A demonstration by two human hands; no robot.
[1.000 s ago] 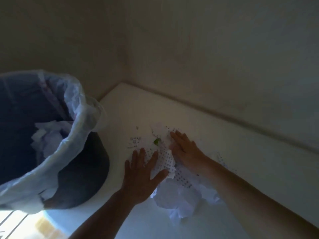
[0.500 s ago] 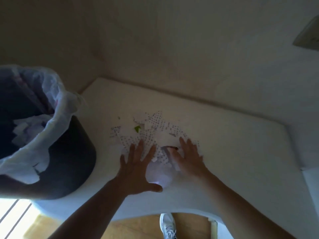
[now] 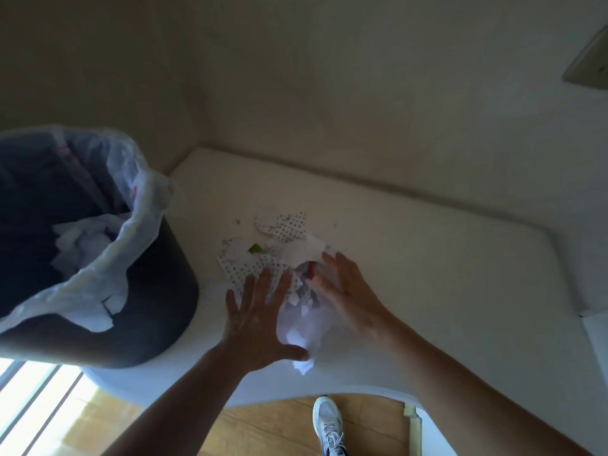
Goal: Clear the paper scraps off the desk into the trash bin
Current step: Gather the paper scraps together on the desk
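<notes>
A pile of torn paper scraps (image 3: 286, 245), white and dotted, with a small green bit (image 3: 255, 248), lies on the white desk (image 3: 444, 274). My left hand (image 3: 260, 320) lies flat on the near left side of the pile, fingers spread. My right hand (image 3: 348, 291) presses flat on the right side, fingers apart. Crumpled white paper (image 3: 301, 327) sits between the two hands. A dark trash bin (image 3: 158, 304) with a white plastic liner (image 3: 98, 268) stands on the desk's left end, with crumpled paper inside.
Walls meet in a corner behind the desk. The desk's curved front edge (image 3: 329, 390) runs just below my hands. Below it I see wooden floor and a white sneaker (image 3: 327, 426). A bright window lies at bottom left.
Both hands have drawn toward the near edge, dragging scraps into a tighter pile. The view has tilted down, so the floor and sneaker show.
</notes>
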